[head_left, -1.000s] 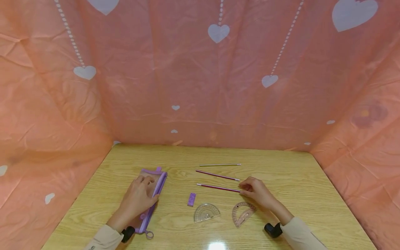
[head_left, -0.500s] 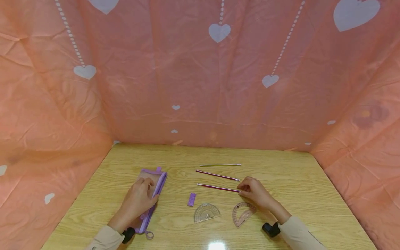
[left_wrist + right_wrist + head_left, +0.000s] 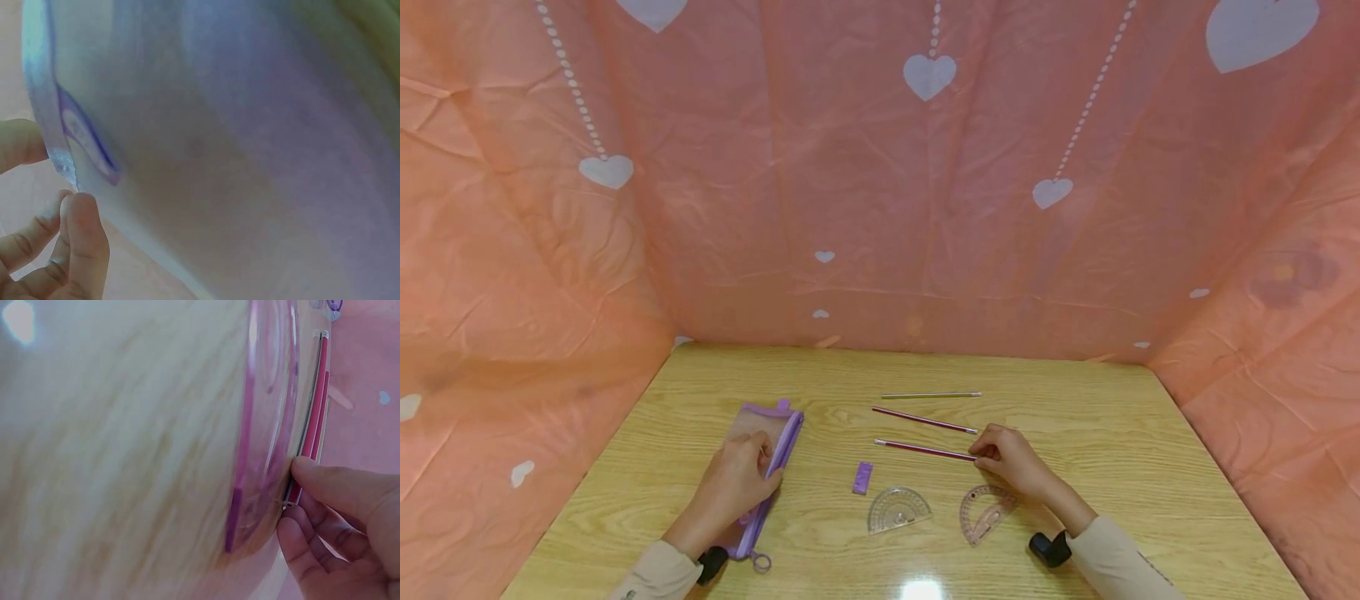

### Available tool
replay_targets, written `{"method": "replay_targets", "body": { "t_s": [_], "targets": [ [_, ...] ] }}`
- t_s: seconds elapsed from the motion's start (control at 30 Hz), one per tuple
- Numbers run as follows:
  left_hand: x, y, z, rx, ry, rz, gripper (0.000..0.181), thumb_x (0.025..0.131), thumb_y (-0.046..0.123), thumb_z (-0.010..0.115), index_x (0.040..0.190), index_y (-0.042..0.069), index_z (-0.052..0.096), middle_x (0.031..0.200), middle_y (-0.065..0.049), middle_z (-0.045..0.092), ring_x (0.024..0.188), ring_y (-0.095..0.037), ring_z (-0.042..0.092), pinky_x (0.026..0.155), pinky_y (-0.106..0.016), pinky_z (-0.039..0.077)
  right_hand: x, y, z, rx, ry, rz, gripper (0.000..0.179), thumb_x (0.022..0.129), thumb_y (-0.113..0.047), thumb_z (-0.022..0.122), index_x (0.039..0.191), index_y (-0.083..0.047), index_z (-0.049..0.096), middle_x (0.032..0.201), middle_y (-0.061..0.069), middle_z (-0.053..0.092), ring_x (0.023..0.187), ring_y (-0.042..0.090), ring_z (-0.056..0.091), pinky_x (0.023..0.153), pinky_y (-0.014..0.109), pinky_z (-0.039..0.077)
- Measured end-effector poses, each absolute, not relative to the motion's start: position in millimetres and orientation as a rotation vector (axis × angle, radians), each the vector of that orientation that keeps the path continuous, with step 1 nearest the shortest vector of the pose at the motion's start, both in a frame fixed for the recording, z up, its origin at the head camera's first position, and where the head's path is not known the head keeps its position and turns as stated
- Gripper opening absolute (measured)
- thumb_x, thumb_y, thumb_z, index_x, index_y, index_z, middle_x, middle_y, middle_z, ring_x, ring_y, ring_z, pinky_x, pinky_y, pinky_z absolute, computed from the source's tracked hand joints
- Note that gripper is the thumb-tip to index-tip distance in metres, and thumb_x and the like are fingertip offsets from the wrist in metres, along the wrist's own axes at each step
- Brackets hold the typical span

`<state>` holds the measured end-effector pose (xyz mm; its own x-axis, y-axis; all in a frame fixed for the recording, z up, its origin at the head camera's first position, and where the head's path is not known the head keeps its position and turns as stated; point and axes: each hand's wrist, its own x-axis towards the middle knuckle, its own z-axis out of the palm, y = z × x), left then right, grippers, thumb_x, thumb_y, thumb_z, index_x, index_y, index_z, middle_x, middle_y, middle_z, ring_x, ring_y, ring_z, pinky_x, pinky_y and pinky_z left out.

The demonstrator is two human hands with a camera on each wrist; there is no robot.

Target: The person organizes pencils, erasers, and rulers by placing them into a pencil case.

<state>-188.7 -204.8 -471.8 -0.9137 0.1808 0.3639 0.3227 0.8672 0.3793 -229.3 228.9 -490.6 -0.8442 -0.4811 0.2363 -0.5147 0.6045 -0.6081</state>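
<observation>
My left hand (image 3: 734, 482) holds a purple, see-through zip pencil case (image 3: 784, 442) at the table's left, thumb by its zip edge. In the left wrist view, fingertips (image 3: 84, 215) pinch the case's edge. To the right, my right hand (image 3: 1017, 460) pinches one end of the nearest red pencil (image 3: 917, 450), which lies on the table. Up close, the right wrist view has the thumb (image 3: 325, 478) on that pencil. Just beyond lies a second red pencil (image 3: 921, 419), and a yellow-green pencil (image 3: 931, 395) behind it.
A small purple block (image 3: 862, 478) lies between the hands. Nearer the front are a clear protractor (image 3: 898, 510) and a pinkish protractor (image 3: 977, 510), the latter just below my right hand. Pink cloth with hearts (image 3: 880, 275) surrounds the wooden table (image 3: 1075, 400).
My right fingers have shifted slightly left and closed on the red pencil's end. My left hand stays on the pencil case, its fingers a little more curled. The pencils have stayed in place.
</observation>
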Motion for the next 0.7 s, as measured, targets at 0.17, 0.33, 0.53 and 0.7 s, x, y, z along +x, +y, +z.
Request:
{"method": "replay_targets", "body": {
  "t_s": [0.17, 0.33, 0.53, 0.7],
  "targets": [
    [-189.1, -204.3, -470.6, -0.371, -2.738, -0.647, 0.034, 0.067, 0.009, 0.084, 0.072, 0.013, 0.050, 0.064, 0.006, 0.044, 0.056, -0.009, 0.041, 0.050, -0.026, 0.035, -230.6, 229.2, -491.9, 0.874, -2.752, 1.053, 0.008, 0.083, 0.008, 0.073, 0.089, 0.002, 0.073, 0.082, 0.003, 0.061, 0.070, 0.008, 0.055, 0.061, 0.024, 0.049],
    [-189.7, -203.3, -470.2, -0.376, -2.740, -0.664, 0.033, 0.067, 0.007, 0.083, 0.071, 0.013, 0.051, 0.063, 0.009, 0.044, 0.054, -0.007, 0.041, 0.049, -0.024, 0.035, -230.8, 228.8, -491.9, 0.904, -2.726, 1.046, 0.009, 0.083, 0.009, 0.073, 0.086, 0.001, 0.072, 0.081, 0.003, 0.060, 0.069, 0.009, 0.055, 0.060, 0.024, 0.049],
    [-188.5, -203.2, -470.0, -0.376, -2.736, -0.677, 0.030, 0.067, 0.004, 0.080, 0.071, 0.013, 0.052, 0.063, 0.009, 0.046, 0.054, -0.006, 0.042, 0.049, -0.024, 0.037, -229.9, 227.6, -492.2, 0.933, -2.699, 1.044, 0.009, 0.083, 0.009, 0.072, 0.085, 0.000, 0.072, 0.080, 0.002, 0.060, 0.070, 0.009, 0.056, 0.059, 0.024, 0.049],
    [-187.5, -203.6, -470.9, -0.364, -2.731, -0.686, 0.028, 0.067, 0.001, 0.078, 0.071, 0.014, 0.053, 0.064, 0.009, 0.048, 0.055, -0.006, 0.043, 0.049, -0.024, 0.038, -229.6, 226.6, -493.1, 0.936, -2.692, 1.023, 0.011, 0.082, 0.010, 0.072, 0.085, 0.000, 0.071, 0.079, 0.001, 0.061, 0.071, 0.008, 0.056, 0.061, 0.024, 0.050]
  ]
}}
